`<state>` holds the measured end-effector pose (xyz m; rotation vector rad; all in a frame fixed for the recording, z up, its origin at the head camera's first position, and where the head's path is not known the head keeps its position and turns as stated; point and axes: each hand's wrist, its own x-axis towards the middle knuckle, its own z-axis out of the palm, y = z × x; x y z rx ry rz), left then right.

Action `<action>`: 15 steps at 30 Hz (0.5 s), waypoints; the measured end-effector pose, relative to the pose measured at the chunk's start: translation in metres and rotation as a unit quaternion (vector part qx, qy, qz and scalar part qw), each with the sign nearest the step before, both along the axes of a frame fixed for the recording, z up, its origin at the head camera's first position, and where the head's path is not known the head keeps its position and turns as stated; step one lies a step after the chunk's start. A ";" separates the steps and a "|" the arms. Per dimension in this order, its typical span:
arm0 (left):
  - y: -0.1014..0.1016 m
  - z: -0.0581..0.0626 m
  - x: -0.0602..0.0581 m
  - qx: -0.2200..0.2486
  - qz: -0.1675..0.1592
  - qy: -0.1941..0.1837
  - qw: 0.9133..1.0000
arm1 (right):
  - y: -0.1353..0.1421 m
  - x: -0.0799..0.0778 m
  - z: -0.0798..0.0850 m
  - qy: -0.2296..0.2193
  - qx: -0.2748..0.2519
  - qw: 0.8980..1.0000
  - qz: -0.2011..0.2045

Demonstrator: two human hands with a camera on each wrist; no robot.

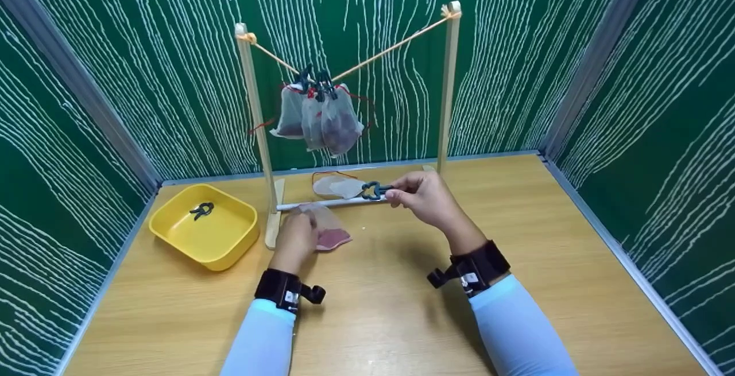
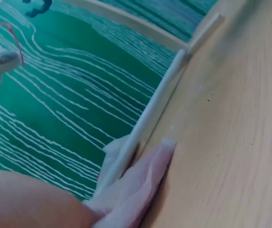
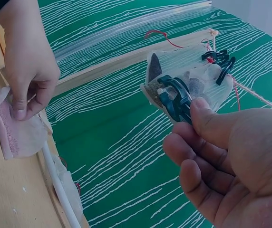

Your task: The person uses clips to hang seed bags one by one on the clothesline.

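Note:
My left hand (image 1: 296, 237) pinches the top of a small white mesh drawstring bag (image 1: 332, 237); its lower part looks pinkish and lies on or just above the table. In the left wrist view, that bag (image 2: 143, 183) appears beside the white bar. Held between thumb and fingers of my right hand (image 1: 429, 198) is a dark green clothespin (image 1: 374, 191), with nothing visible in its jaws. Several mesh bags (image 1: 343, 123) hang bunched together, clipped by dark pegs (image 1: 322, 84) to a sagging cord (image 1: 396, 51).
Another mesh bag (image 1: 336, 185) with a red string lies behind the white bar (image 1: 350, 200) of the wooden stand. Two wooden posts (image 1: 449, 89) hold up the cord. A yellow tray (image 1: 229, 252) on the left contains a dark clothespin (image 1: 202, 210). Green walls enclose the table.

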<state>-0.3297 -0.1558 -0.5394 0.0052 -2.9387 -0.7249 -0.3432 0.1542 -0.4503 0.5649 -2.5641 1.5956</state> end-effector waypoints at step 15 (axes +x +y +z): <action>0.001 0.004 0.001 0.122 -0.010 -0.077 0.990 | 0.006 0.000 -0.001 0.028 -0.008 1.000 0.004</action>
